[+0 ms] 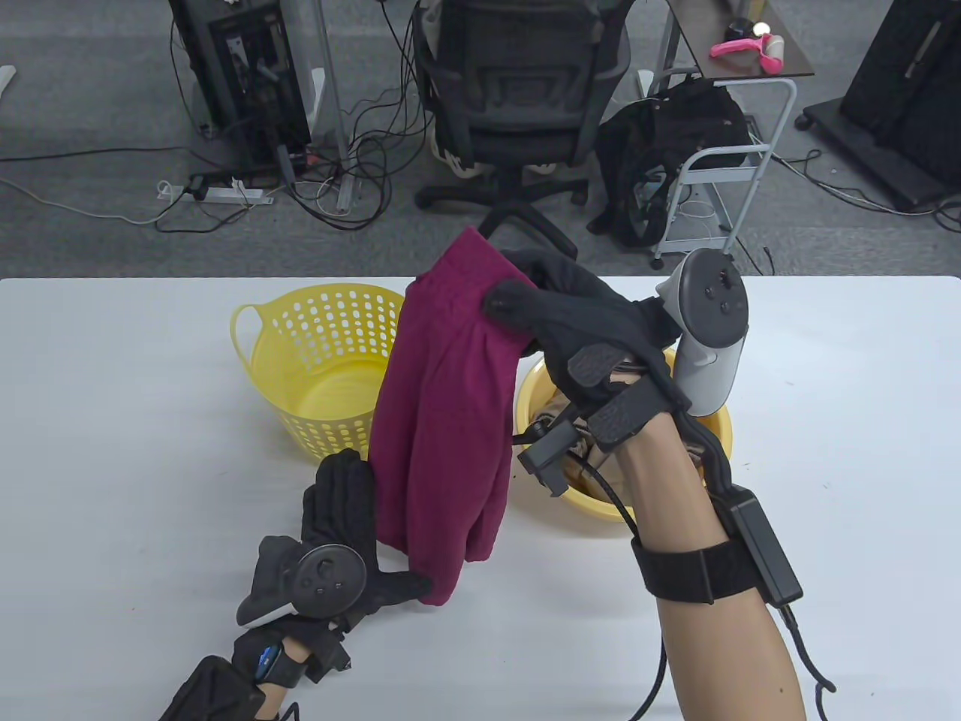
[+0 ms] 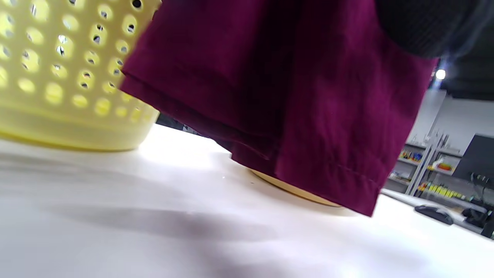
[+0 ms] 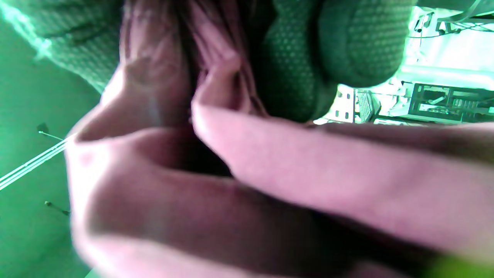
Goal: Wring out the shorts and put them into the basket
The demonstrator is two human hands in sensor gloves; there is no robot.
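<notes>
Table view: the right hand (image 1: 570, 315) pinches maroon shorts (image 1: 443, 420), hiding a yellow bowl (image 1: 717, 428) beside the basket (image 1: 315, 353). The left hand (image 1: 353, 526) touches the hem, fingers straight. No writing is legible.

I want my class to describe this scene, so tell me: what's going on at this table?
A person in sensor gloves holds maroon shorts up above the white table. The right hand grips their top; the left hand is at the lower hem, thumb under the fabric. The shorts hang between a yellow basket and a yellow basin, not yet in the basket.
</notes>
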